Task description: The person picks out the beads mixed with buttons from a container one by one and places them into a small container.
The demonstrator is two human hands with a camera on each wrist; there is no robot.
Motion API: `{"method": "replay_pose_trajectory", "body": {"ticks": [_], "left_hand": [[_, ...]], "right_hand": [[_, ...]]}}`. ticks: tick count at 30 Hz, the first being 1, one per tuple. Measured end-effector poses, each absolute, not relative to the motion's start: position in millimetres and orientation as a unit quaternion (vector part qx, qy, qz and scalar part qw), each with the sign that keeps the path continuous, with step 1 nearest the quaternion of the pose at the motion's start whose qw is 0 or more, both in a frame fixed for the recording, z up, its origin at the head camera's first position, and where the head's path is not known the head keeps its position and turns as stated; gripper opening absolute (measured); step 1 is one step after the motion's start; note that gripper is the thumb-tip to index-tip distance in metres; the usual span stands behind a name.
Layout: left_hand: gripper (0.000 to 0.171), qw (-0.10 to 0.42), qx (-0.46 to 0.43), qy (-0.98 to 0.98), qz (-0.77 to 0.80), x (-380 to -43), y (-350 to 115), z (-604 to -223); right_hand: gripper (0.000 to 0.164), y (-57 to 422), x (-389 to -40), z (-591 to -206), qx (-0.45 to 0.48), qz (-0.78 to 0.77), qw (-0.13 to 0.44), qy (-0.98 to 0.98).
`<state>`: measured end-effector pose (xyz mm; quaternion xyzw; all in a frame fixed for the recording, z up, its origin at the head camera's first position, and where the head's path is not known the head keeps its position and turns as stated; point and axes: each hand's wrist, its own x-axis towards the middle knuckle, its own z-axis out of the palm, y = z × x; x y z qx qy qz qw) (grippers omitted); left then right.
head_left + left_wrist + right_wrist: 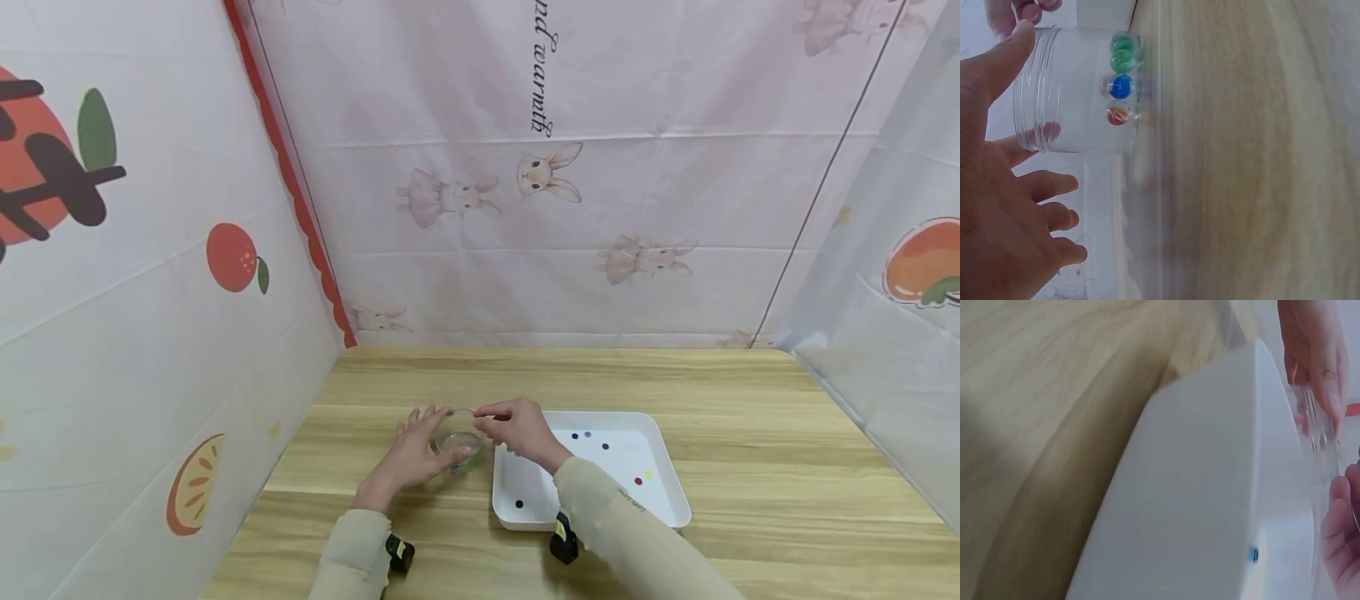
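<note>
A clear jar (1079, 94) stands on the table, its mouth up. Several glass marbles lie at its bottom, among them a green marble (1123, 61), a blue marble (1121, 86) and an orange-and-white marble (1117, 114). My left hand (412, 462) holds the jar near its rim between thumb and index finger, the other fingers spread beside it. Over the mouth, the fingertips of my right hand (522, 429) pinch a thin, pale thing, mostly hidden, whose kind I cannot tell. Beneath the right forearm is a white tray (1179, 469).
Small round pieces lie scattered in the tray, including a black piece (519, 504), a red piece (638, 481) and a yellow piece (649, 474). Printed cloth walls (465, 292) enclose the wooden table (780, 467) at the back and sides.
</note>
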<state>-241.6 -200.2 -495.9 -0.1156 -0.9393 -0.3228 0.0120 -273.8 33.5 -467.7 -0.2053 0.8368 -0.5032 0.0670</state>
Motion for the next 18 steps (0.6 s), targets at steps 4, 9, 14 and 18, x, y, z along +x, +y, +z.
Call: {"method": "replay_pose_trajectory", "body": {"ticks": [4,9,14,18], "left_hand": [[0.087,0.009,-0.113,-0.94,-0.321,-243,-199,-495],[0.089,0.009,-0.105,-0.942,-0.318,-243,-199,-494],[0.089,0.008,-0.108,-0.942,-0.318,-241,-199,-496],[0.088,0.013,-0.114,-0.94,-0.321,-239,-199,-496]], "right_hand": [[0.033,55,-274,-468,-0.204,-0.502,0.079,0.837],[0.031,84,-272,-473,-0.197,-0.493,0.094,0.842],[0.03,109,-267,-479,-0.201,-0.468,0.116,0.853],[0.026,124,-260,-481,-0.213,-0.462,0.13,0.851]]}}
